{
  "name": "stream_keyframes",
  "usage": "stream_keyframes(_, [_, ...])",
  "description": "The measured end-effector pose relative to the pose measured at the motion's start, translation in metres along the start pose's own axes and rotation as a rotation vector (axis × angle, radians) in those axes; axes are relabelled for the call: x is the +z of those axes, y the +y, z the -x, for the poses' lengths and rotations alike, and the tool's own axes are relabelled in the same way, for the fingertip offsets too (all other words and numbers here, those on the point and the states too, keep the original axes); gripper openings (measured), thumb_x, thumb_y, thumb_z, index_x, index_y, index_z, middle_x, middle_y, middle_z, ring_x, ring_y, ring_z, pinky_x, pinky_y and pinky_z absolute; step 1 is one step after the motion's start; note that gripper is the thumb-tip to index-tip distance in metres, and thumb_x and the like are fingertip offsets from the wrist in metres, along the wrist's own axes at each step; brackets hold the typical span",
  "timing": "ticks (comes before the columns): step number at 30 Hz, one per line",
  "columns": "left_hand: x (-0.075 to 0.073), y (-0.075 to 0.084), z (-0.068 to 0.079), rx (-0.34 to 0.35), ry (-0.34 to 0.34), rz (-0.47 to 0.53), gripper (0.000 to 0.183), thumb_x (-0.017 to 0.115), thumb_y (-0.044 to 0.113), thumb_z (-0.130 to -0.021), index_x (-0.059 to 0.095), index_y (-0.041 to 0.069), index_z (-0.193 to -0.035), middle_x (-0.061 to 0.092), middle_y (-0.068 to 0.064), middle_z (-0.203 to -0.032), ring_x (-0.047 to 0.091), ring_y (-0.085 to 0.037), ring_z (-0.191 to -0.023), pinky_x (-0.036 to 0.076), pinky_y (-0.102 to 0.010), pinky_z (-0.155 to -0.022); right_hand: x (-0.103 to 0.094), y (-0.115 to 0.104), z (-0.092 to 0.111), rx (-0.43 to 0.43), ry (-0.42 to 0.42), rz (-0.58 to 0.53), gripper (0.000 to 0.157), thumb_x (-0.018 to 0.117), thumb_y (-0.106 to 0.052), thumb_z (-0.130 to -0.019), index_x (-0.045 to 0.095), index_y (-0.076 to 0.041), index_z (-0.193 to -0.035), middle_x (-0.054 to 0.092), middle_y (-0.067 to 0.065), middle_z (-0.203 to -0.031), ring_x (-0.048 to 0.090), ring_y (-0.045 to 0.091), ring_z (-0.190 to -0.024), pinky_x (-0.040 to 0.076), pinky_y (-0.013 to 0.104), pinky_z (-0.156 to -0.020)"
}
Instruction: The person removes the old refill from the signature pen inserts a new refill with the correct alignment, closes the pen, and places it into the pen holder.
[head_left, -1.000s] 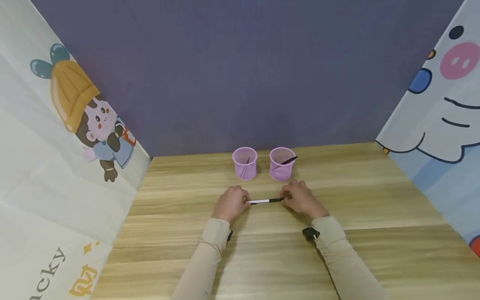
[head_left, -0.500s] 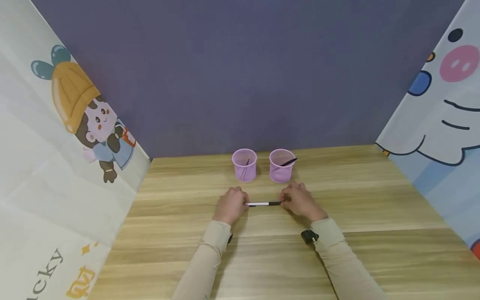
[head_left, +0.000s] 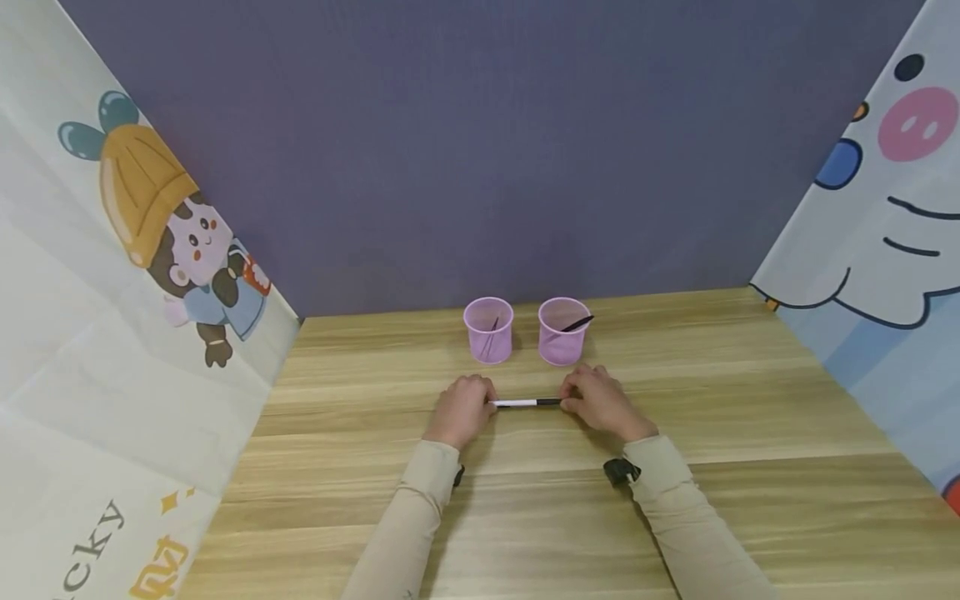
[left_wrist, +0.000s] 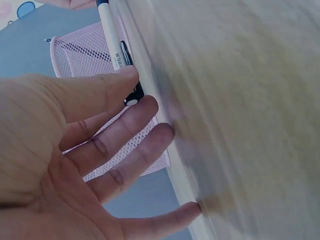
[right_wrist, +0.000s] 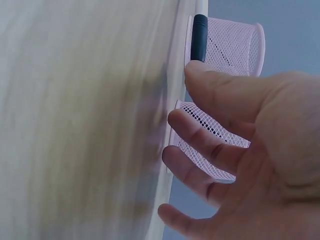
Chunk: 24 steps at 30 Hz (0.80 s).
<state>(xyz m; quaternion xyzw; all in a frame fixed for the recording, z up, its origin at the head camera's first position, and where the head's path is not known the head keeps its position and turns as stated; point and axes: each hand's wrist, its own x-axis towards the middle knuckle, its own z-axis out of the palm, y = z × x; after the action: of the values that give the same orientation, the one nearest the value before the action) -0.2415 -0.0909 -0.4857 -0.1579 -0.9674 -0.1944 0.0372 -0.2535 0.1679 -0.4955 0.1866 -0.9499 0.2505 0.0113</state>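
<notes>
A white pen [head_left: 517,403] with a black grip lies crosswise between both hands, low over the wooden table. In the head view my left hand [head_left: 461,410] pinches its white end. The left wrist view shows the thumb [left_wrist: 107,90] and fingers at the pen's black end, beside its dark clip [left_wrist: 126,53]. At the black grip [right_wrist: 199,37], my right hand [head_left: 600,402] pinches the other end. Its thumb presses there, and the pen's tip is hidden behind it. The remaining fingers of both hands are spread loosely near the table.
Two pink mesh cups stand just beyond the hands. The left cup [head_left: 491,343] has thin dark sticks or lines in it; the right cup [head_left: 561,346] holds a black pen-like item [head_left: 577,323]. A dark panel [head_left: 525,150] rises behind the wooden table [head_left: 540,525].
Both hands keep their hold in nearly the same place. The pen has shifted very slightly away from me, and its dark clip shows less in the head view than before.
</notes>
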Motion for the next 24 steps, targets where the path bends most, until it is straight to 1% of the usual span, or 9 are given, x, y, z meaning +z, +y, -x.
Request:
stream_keyframes(4, [-0.001,-0.001,-0.001,0.026,0.022,0.052,0.007,0.076,0.009,-0.090,0.076,0.011,-0.097,0.076,-0.005,-0.098,0.072,-0.026,-0.093,0.058,-0.044,-0.087,-0.003,-0.001,-0.001,-0.010,0.023,-0.002,0.005,0.076,-0.015,-0.090,0.071,-0.015,-0.090,0.069,0.004,-0.100,0.057,0.029,-0.097,0.046,0.054,-0.087])
stream_keyframes(8, [-0.003,-0.002,-0.002,0.067,0.042,0.061,0.010,0.075,0.007,-0.090,0.078,0.011,-0.099,0.076,-0.005,-0.100,0.072,-0.025,-0.095,0.057,-0.043,-0.089,-0.006,-0.002,-0.002,-0.023,0.034,-0.009,0.004,0.074,-0.016,-0.092,0.071,-0.014,-0.091,0.071,0.003,-0.096,0.060,0.026,-0.093,0.047,0.052,-0.087])
stream_keyframes(11, [-0.005,-0.003,-0.002,0.092,0.051,0.067,0.010,0.075,0.007,-0.090,0.079,0.011,-0.099,0.075,-0.004,-0.098,0.071,-0.023,-0.093,0.057,-0.041,-0.088,-0.008,-0.001,-0.002,-0.033,0.002,-0.053,0.005,0.070,-0.015,-0.096,0.068,-0.012,-0.093,0.069,0.000,-0.088,0.060,0.019,-0.084,0.049,0.045,-0.083])
stream_keyframes(14, [-0.007,-0.004,-0.002,0.104,0.067,0.079,0.009,0.075,0.009,-0.090,0.080,0.010,-0.097,0.073,-0.004,-0.094,0.069,-0.021,-0.089,0.057,-0.039,-0.085,-0.010,0.000,-0.001,-0.046,-0.058,-0.126,0.005,0.065,-0.013,-0.098,0.066,-0.009,-0.095,0.065,-0.002,-0.079,0.058,0.012,-0.074,0.050,0.034,-0.075])
stream_keyframes(16, [-0.009,-0.005,-0.003,0.106,0.079,0.087,0.008,0.075,0.010,-0.091,0.080,0.011,-0.096,0.072,-0.003,-0.093,0.069,-0.021,-0.087,0.057,-0.039,-0.083,-0.012,0.000,0.000,-0.058,-0.099,-0.177,0.005,0.063,-0.011,-0.100,0.064,-0.007,-0.097,0.064,-0.002,-0.077,0.057,0.010,-0.071,0.049,0.029,-0.070])
stream_keyframes(20, [-0.013,-0.008,-0.003,0.098,0.088,0.111,0.007,0.075,0.011,-0.091,0.080,0.011,-0.096,0.072,-0.002,-0.095,0.069,-0.022,-0.089,0.058,-0.040,-0.085,-0.014,0.001,0.000,-0.083,-0.134,-0.218,0.010,0.058,-0.012,-0.103,0.063,-0.006,-0.097,0.062,-0.003,-0.075,0.055,0.008,-0.068,0.047,0.025,-0.067])
stream_keyframes(24, [-0.017,-0.009,-0.003,0.109,0.096,0.122,0.006,0.075,0.011,-0.091,0.079,0.010,-0.096,0.073,-0.003,-0.098,0.070,-0.022,-0.092,0.058,-0.041,-0.088,-0.016,0.000,-0.001,-0.097,-0.134,-0.267,0.019,0.053,-0.016,-0.107,0.063,-0.005,-0.095,0.061,-0.001,-0.073,0.053,0.008,-0.065,0.045,0.024,-0.063])
